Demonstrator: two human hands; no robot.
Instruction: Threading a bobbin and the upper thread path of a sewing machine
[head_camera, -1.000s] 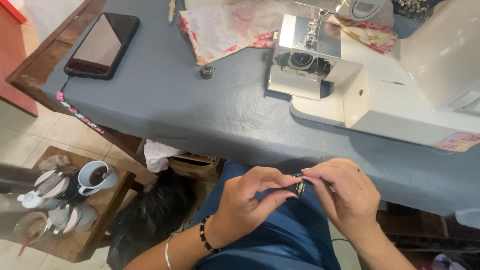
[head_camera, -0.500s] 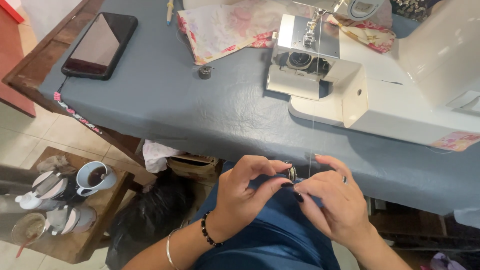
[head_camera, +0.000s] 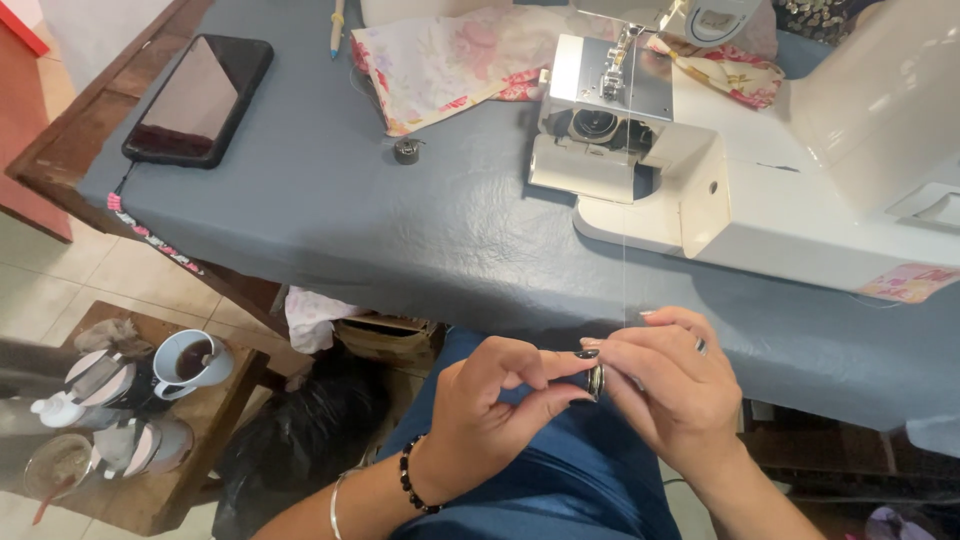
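Bobbin (head_camera: 596, 381) — a small dark metal one — sits pinched between the fingers of the left hand (head_camera: 490, 415) and right hand (head_camera: 665, 395), both closed on it, below the worktop (head_camera: 400, 240) edge. A thin thread (head_camera: 625, 250) rises to the sewing machine (head_camera: 740, 150) beyond — another bobbin (head_camera: 407, 150), floral fabric (head_camera: 450, 60) and phone (head_camera: 200, 98) lie farther off.

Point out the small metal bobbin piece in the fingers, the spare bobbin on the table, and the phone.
metal bobbin piece (head_camera: 596, 381), head view, rim between fingertips.
spare bobbin (head_camera: 406, 151), head view, top.
phone (head_camera: 199, 97), head view, screen middle.
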